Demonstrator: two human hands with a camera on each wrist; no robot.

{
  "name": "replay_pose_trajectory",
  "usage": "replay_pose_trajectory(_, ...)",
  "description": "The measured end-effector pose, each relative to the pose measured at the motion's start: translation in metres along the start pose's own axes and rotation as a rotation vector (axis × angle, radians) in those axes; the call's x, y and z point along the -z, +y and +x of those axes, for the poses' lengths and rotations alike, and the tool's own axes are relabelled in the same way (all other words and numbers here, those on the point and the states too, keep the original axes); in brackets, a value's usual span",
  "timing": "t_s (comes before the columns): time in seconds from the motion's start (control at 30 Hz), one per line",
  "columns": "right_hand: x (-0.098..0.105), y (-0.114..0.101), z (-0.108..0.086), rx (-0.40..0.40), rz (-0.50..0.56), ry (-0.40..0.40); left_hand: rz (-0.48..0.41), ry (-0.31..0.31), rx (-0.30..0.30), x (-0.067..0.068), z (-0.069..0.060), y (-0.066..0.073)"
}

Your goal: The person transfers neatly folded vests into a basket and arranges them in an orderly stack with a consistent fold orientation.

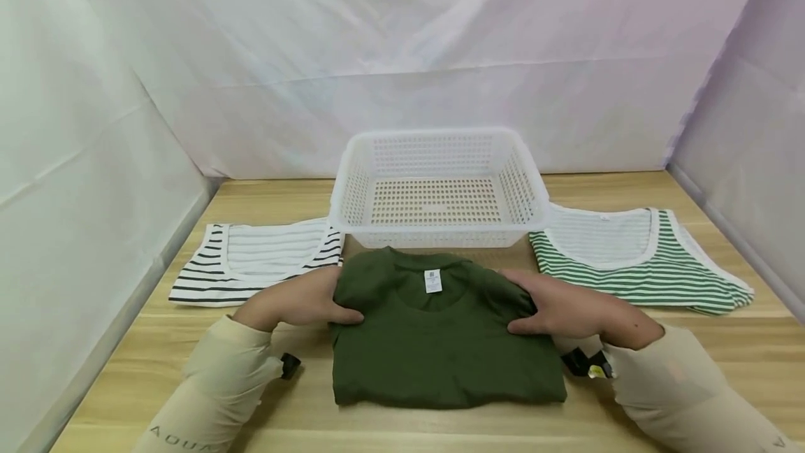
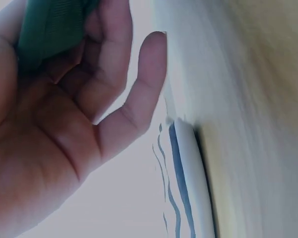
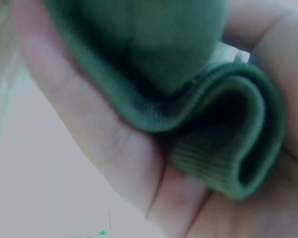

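Dark green shirt [image 1: 440, 362], folded into a rough rectangle, sits at the middle of the table's [image 1: 402, 437] near edge, collar toward the far edge. It lies between the two hands, touching both. The left hand [image 1: 305, 299] grips its left side near the shoulder, thumb on top; in the left wrist view the little finger stands free of the cloth. The right hand [image 1: 560, 305] holds the matching right side, the folded layers bunched between thumb and fingers. Both are partly closed. Whether the shirt is off the table, I cannot tell. The step in hand looks like taking hold of the folded bundle; moving it would call for an even, level lift that keeps the layers together. A white basket [image 1: 440, 238] stands just beyond the collar, between a black-striped top [image 1: 264, 286] and a green-striped top [image 1: 641, 285].
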State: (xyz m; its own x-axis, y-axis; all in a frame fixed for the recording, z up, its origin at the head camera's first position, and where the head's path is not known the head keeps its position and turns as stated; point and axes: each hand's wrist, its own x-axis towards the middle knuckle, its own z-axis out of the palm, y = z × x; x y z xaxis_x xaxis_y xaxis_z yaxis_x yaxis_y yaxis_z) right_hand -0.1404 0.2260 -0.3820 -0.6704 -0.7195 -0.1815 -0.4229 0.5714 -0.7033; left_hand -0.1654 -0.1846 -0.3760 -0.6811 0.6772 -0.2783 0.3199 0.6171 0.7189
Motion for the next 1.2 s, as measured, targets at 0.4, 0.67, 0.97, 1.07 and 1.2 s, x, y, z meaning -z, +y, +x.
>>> replay_pose_trajectory(0.4,0.013,-0.023,-0.013,-0.001,-0.004,0.154,-0.035,0.072,-0.072,0.017,-0.015,0.012)
replay_pose_trajectory(0.67,0.039,-0.038,-0.015,-0.058,0.007,0.231,-0.021,0.151,-0.088,0.04,-0.01,0.023)
replay_pose_trajectory(0.97,0.086,-0.044,0.001,-0.215,0.039,0.421,-0.157,0.344,-0.064,0.08,0.011,0.035)
replay_pose_trajectory(1.07,0.097,-0.045,0.013,-0.267,0.169,0.484,-0.337,0.403,-0.008,0.091,0.022,0.041)
replay_pose_trajectory(1.2,0.109,-0.042,0.031,-0.298,0.343,0.534,-0.495,0.477,0.033,0.104,0.039,0.046)
